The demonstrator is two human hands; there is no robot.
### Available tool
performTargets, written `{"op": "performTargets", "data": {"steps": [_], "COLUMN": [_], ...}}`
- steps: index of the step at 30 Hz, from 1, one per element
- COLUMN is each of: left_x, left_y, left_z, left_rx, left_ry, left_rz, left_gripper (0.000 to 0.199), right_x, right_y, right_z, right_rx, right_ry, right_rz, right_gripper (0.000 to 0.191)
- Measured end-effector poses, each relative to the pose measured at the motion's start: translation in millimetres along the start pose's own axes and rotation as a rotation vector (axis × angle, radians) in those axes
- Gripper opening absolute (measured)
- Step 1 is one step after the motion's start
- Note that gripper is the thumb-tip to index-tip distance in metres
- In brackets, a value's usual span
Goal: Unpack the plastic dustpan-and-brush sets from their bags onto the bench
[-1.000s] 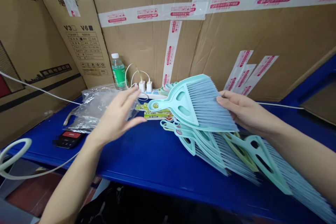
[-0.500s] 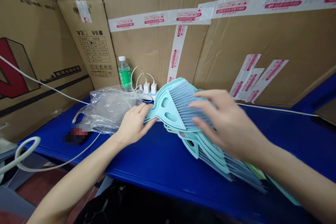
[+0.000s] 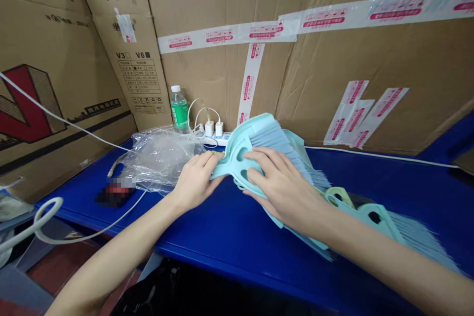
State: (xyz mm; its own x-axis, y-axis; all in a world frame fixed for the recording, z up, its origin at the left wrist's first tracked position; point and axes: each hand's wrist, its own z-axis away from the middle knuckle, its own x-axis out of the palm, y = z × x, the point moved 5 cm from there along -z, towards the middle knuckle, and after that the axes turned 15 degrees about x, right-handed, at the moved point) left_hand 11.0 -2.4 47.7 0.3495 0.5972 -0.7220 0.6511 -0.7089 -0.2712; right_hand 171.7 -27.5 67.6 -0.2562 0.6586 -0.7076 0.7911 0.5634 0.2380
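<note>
Fingers of the left hand (image 3: 195, 177) curl round the narrow handle of a turquoise brush-and-dustpan set (image 3: 255, 134), hiding nearly all of it. The fingers of the right hand (image 3: 283, 187) lie slightly apart over the brush's body, tips at its oval holes — whether they grip or only rest, I cannot tell. The set sits above the tabletop, in front of the person, bristles toward the back and right.

At far left, a cardboard box (image 3: 33, 39) with a big red letter is cut off by the frame; a thin white cable (image 3: 62, 119) crosses before it. On the blue tabletop (image 3: 207, 242), a dark object (image 3: 114, 192) is blurred into blocks, near a crumpled clear plastic bag (image 3: 163, 155). Behind the bag stands a green-labelled bottle (image 3: 180, 113), then white chargers (image 3: 209, 128) in a power strip (image 3: 222, 142), whose right end disappears behind the set.

A tall cardboard panel (image 3: 215, 79) backs the table, crossed by white-and-red tape (image 3: 259, 32). At right, more turquoise and pale green brushes and dustpans (image 3: 390, 219) lie partly beneath the right forearm — how many is hard to make out.
</note>
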Motion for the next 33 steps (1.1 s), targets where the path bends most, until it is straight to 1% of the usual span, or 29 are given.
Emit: {"op": "performTargets", "data": {"steps": [3,6,9,12,15,17,19,21,23,24,26,28,29,31,33], "left_x": [-5.0,-13.2,-16.7,-13.8,-11.5,-14.3,-20.0,-24.2,-21.5,-16.3,0.9,27.1,42.8,71.5,94.0], "left_y": [-9,-19,-24,-25,-29,-32,-34,-33,-29,-25,-17,-7,-2,8,14], "left_z": [3,4,4,2,-4,-13,-29,-53,-85,-104,-143,-179,-194,-217,-231], "left_rx": [-0.047,-0.123,-0.174,-0.203,-0.228,-0.220,-0.200,-0.167,-0.115,-0.072,-0.004,0.044,0.078,0.127,0.155], "left_ry": [0.026,0.091,0.110,0.066,0.025,0.032,0.051,0.043,-0.010,-0.051,-0.128,-0.239,-0.324,-0.481,-0.609], "left_rz": [-0.011,-0.023,-0.043,-0.053,-0.050,-0.049,-0.054,-0.058,-0.047,-0.031,-0.001,0.047,0.082,0.095,0.080], "left_gripper": [0.027,0.024,0.026,0.030,0.031,0.029,0.029,0.029,0.031,0.032,0.037,0.041,0.041,0.042,0.045], "right_x": [-10,-24,-42,-58,-63,-60,-53,-45,-40,-39,-39,-37,-36,-33,-31], "right_y": [0,17,51,91,128,147,160,168,172,172,172,171,171,172,173], "right_z": [2,9,25,50,79,97,113,125,134,137,141,143,144,146,147], "right_rx": [-0.026,0.033,0.163,0.336,0.495,0.572,0.618,0.651,0.678,0.689,0.704,0.713,0.715,0.717,0.718], "right_ry": [0.066,0.106,0.109,0.087,0.070,0.079,0.078,0.051,0.024,0.016,0.015,0.001,-0.008,-0.021,-0.022], "right_rz": [0.056,0.092,0.121,0.085,-0.020,-0.097,-0.155,-0.191,-0.220,-0.234,-0.257,-0.261,-0.255,-0.238,-0.227], "right_gripper": [0.015,0.022,0.034,0.039,0.042,0.044,0.045,0.044,0.042,0.040,0.037,0.036,0.035,0.035,0.035]}}
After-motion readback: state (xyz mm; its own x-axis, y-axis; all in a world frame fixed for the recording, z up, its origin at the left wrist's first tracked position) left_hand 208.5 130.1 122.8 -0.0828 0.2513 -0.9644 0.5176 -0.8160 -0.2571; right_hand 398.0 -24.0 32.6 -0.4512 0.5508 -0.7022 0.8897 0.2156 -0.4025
